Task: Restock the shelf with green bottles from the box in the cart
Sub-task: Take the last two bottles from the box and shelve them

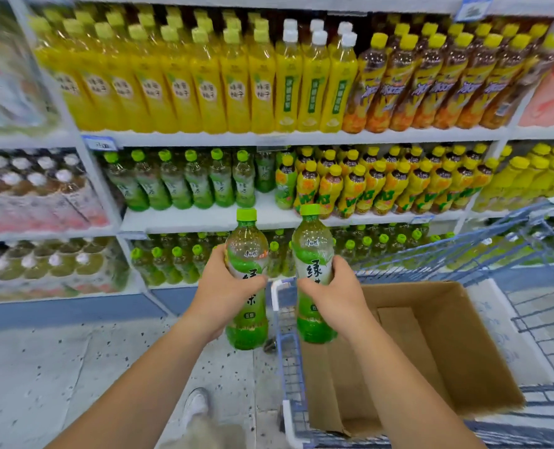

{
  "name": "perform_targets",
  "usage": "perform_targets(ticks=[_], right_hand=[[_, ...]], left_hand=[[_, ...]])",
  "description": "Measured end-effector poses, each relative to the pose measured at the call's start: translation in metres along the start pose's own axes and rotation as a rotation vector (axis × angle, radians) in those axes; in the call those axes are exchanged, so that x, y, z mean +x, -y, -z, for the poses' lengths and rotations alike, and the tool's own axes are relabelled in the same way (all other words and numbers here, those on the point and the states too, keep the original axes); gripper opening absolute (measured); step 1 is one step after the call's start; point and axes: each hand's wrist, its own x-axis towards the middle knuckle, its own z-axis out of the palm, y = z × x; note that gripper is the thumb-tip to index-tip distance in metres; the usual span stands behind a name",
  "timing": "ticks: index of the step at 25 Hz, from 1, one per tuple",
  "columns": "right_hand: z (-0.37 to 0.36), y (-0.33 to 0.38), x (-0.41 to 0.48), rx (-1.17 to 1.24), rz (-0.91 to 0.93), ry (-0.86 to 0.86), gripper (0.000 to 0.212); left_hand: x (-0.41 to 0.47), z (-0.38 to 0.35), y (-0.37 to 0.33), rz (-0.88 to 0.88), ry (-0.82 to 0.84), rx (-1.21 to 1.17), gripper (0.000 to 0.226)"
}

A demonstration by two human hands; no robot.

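Left hand (pixel 225 288) clamped round the left bottle (pixel 245 251), upright, cap up. Beside it the right bottle (pixel 311 251), upright too, gripped by the right hand (pixel 337 294) over the cart (pixel 283 332) rim. Bare spot on the shelf (pixel 265 214) lies straight ahead and above; left hand looks marginally nearer.

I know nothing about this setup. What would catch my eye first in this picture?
Dead centre, the left hand and the right hand each grip an upright green tea bottle, side by side. Behind them, shelves packed with yellow bottles and green ones fill the view. At lower right, an open cardboard box sits in a blue wire cart.
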Motion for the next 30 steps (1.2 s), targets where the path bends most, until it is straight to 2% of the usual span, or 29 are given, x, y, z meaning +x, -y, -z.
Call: perform_targets(ticks=[3,6,13,19,25,30], right_hand=[[-0.038,0.015,0.021,-0.027,0.017,0.016,0.033],[-0.079,0.026,0.048,-0.038,-0.001,-0.007,0.035],[-0.152,0.029,0.123,-0.024,-0.082,-0.182,0.031],[-0.165,0.001,0.213,-0.05,-0.024,-0.249,0.027],[-0.165,-0.025,0.298,-0.067,0.125,-0.258,0.026],[-0.17,-0.024,0.347,-0.103,0.244,-0.315,0.041]], left_hand=[[0.028,0.033,0.001,-0.017,-0.019,0.01,0.061],[0.063,0.063,0.009,-0.012,-0.026,-0.014,0.052],[0.172,0.109,0.039,-0.034,0.024,0.134,0.048],[0.274,0.095,0.071,-0.103,-0.002,0.134,0.047],[0.345,0.066,0.09,-0.298,-0.036,0.162,0.047],[0.379,0.063,0.087,-0.431,-0.1,0.273,0.056]])
